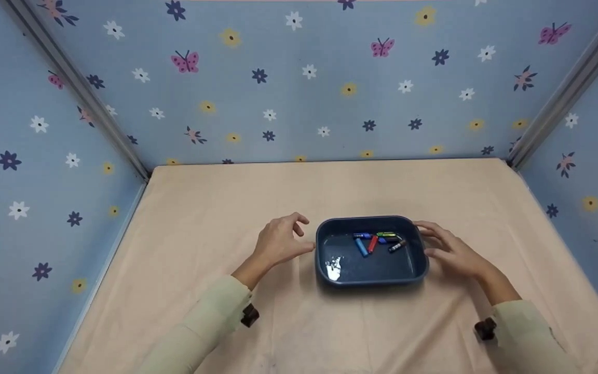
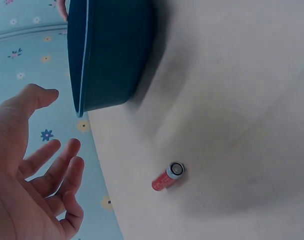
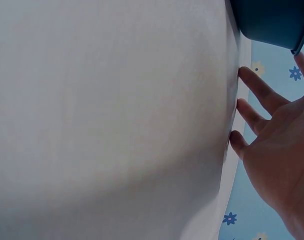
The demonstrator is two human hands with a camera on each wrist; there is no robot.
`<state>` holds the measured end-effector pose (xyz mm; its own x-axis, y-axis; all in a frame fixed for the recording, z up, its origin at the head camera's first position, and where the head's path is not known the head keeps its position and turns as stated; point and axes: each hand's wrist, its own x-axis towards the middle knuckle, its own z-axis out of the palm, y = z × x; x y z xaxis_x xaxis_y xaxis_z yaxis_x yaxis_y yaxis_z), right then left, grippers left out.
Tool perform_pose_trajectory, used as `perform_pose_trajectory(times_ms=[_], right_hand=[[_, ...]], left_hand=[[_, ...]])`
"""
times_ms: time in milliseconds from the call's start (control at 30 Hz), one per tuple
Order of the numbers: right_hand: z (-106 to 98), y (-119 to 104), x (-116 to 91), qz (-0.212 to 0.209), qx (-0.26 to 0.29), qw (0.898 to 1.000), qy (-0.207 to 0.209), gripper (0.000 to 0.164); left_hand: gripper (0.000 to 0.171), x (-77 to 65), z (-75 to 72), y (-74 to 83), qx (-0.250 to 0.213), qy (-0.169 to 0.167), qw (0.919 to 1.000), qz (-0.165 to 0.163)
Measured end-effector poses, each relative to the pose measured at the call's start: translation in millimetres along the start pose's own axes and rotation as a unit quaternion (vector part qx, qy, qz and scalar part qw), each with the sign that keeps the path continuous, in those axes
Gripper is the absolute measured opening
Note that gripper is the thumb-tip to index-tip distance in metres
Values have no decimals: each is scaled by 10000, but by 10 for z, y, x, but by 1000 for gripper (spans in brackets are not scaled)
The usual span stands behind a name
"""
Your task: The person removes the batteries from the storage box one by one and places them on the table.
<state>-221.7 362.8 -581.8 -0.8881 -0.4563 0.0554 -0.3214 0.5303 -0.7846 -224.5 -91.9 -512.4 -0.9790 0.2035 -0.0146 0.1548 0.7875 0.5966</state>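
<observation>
A dark blue plastic tub (image 1: 371, 272) stands on the cloth-covered table, holding several small batteries. Among them are a light blue battery (image 1: 362, 247), a red battery (image 1: 372, 244), a green one (image 1: 386, 234) and a dark one (image 1: 397, 245). To the tub's left is my left hand (image 1: 276, 241), fingers spread and loosely bent, thumb tip close to the rim, holding nothing. My right hand (image 1: 457, 255) is at the right side, fingertips right at the rim and fingers extended. In the left wrist view, another red battery (image 2: 165, 180) lies on the table outside the tub.
A pale cloth (image 1: 226, 208) covers the table, with creases toward the front. Blue panels (image 1: 309, 98) patterned with flowers and butterflies enclose the back and both sides, with grey posts (image 1: 78, 85) at the corners.
</observation>
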Motion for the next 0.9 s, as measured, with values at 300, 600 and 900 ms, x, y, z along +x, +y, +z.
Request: perform_pose_trajectory(times_ms=[300, 600, 900], right_hand=[[-8, 17, 8, -126, -95, 9999, -4, 63], [-11, 50, 5, -201, -99, 9997, 12, 63], [-17, 45, -6, -163, -76, 9998, 28, 63]], left_hand=[[56, 37, 72, 180, -419, -416, 9982, 142], [60, 88, 167, 372, -542, -596, 9964, 247], [60, 151, 289, 510, -568, -769, 9947, 381]])
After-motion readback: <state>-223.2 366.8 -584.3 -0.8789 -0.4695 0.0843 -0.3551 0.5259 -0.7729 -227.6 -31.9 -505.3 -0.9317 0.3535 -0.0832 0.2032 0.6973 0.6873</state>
